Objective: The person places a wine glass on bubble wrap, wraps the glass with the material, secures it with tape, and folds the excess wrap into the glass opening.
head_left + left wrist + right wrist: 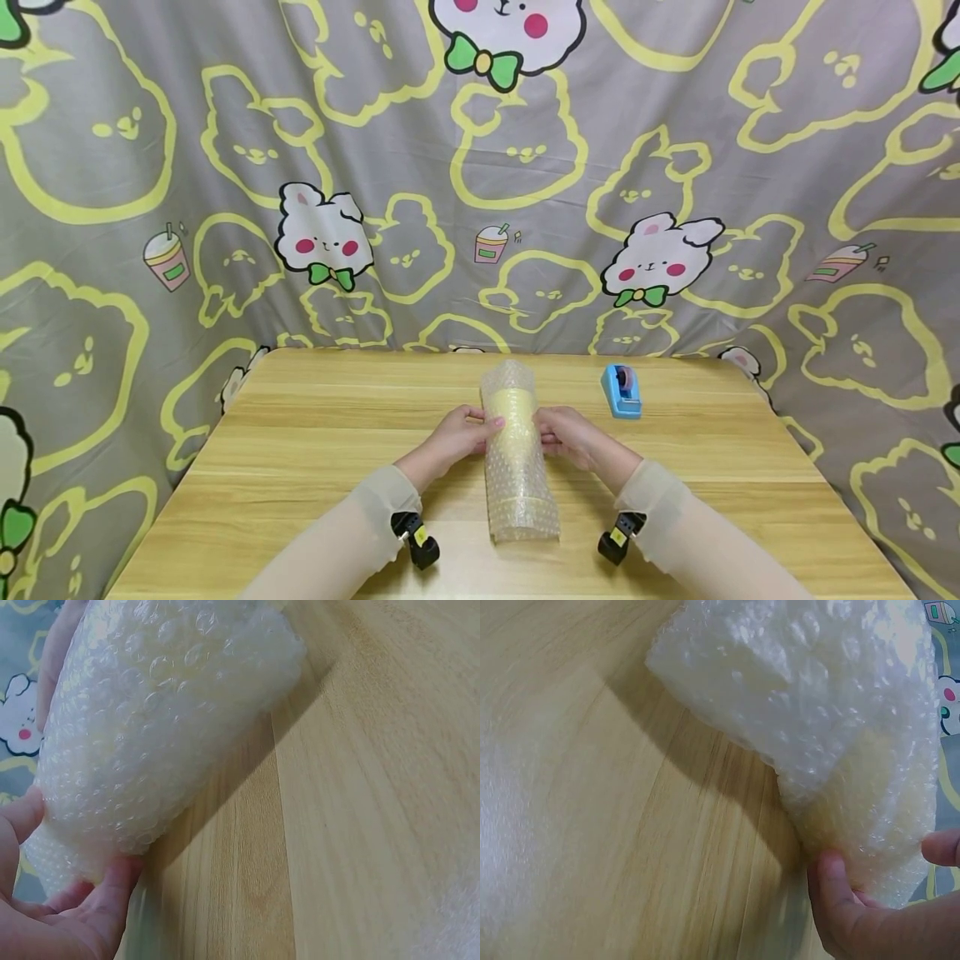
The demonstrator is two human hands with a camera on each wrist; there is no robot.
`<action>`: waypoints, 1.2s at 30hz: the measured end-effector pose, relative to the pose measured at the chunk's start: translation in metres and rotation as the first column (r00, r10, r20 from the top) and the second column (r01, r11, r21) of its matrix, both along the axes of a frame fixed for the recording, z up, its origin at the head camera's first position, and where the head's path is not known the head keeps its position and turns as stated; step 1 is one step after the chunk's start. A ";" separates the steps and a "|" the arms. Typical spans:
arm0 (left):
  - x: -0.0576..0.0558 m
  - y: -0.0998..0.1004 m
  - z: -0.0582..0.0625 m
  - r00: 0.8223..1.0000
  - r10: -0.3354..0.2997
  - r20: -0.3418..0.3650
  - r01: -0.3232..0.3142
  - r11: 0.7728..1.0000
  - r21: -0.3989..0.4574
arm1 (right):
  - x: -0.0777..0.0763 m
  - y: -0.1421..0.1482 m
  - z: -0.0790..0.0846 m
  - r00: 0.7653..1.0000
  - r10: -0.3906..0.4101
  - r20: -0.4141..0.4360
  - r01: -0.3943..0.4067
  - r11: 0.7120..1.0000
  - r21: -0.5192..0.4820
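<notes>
A yellowish object rolled in clear bubble wrap (517,458) lies lengthwise at the middle of the table, its loose wrap ends reaching past it at both ends. What the object is cannot be made out through the wrap. My left hand (459,437) grips the roll from its left side, thumb on top and fingers low along the edge, as the left wrist view shows on the bubble wrap (150,727). On the opposite side my right hand (576,437) holds it, with fingertips against the lower edge of the bubble wrap (817,697) in the right wrist view.
A blue tape dispenser (622,392) with a roll of tape stands on the wooden table (337,433), behind and right of my right hand. A grey curtain (420,167) with rabbit prints hangs along the table's back and sides.
</notes>
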State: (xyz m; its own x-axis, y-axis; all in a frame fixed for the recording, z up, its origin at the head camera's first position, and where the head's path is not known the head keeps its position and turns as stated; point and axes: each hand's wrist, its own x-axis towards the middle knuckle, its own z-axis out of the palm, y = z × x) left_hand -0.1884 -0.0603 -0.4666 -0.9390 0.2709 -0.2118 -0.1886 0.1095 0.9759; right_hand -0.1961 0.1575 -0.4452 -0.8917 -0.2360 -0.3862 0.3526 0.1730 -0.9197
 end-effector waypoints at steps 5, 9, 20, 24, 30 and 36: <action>-0.001 -0.001 -0.001 1.000 -0.004 0.008 0.003 1.000 0.016 | 0.000 0.000 0.001 1.000 -0.005 0.001 0.005 1.000 0.009; -0.003 -0.003 -0.002 1.000 -0.016 0.008 0.016 1.000 0.026 | -0.001 0.001 0.002 1.000 0.004 -0.002 -0.004 1.000 0.000; -0.004 -0.005 -0.002 0.999 -0.046 -0.012 0.047 0.999 0.026 | -0.002 0.000 0.003 0.999 -0.028 -0.020 0.029 1.000 0.011; -0.002 -0.005 -0.001 0.999 -0.050 -0.021 0.050 0.998 0.023 | -0.002 0.000 0.003 0.999 -0.039 -0.019 0.039 0.999 -0.004; -0.002 -0.005 -0.001 0.999 -0.044 -0.023 0.044 0.999 0.015 | 0.000 0.002 0.005 0.999 -0.017 -0.031 0.015 0.998 -0.063; 0.001 -0.005 0.000 0.999 -0.030 -0.039 0.030 1.000 -0.002 | 0.003 0.002 0.006 1.000 0.000 -0.032 -0.004 0.993 -0.114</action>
State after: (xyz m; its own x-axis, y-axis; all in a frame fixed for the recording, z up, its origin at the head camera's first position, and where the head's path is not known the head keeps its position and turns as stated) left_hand -0.1878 -0.0656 -0.4664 -0.9380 0.2989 -0.1756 -0.1471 0.1156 0.9823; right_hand -0.1933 0.1592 -0.4393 -0.9025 -0.2786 -0.3285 0.3230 0.0669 -0.9440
